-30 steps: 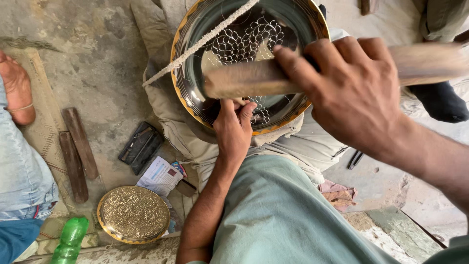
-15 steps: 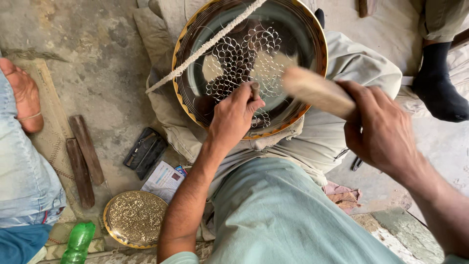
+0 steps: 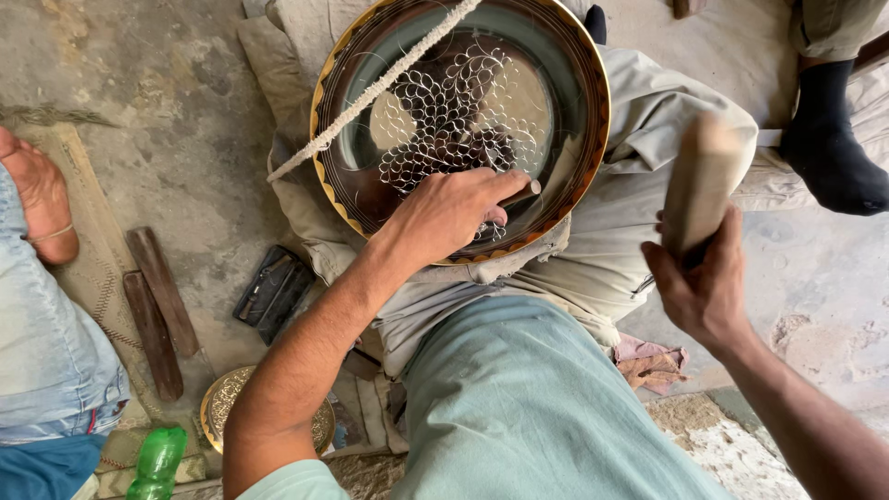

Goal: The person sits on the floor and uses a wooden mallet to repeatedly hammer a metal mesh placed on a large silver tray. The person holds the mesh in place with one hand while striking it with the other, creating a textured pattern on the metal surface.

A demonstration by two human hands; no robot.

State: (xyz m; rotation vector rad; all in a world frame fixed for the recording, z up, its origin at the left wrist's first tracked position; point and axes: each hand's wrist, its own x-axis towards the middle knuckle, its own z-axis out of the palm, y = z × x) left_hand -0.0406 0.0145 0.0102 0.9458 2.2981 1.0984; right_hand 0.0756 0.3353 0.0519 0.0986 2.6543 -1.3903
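A large round brass tray (image 3: 593,139) with a dark face and a scratched pattern of small loops rests on my lap. A pale cord (image 3: 370,93) runs slantwise across it. My left hand (image 3: 449,213) lies on the tray's lower part, fingers closed around a thin metal chisel (image 3: 523,194) whose tip meets the surface. My right hand (image 3: 699,282) is off to the tray's right, gripping a thick wooden mallet (image 3: 699,181) that points upward and looks blurred.
Another person's foot (image 3: 37,199) and jeans are at the left; a black-socked foot (image 3: 829,153) is top right. On the stone floor lie two wooden sticks (image 3: 157,310), a dark tool pouch (image 3: 273,292), a small engraved brass plate (image 3: 222,407) and a green bottle (image 3: 153,463).
My right hand has swung the mallet away from over the tray, out to the right and upright. My left hand stayed on the tray with the chisel.
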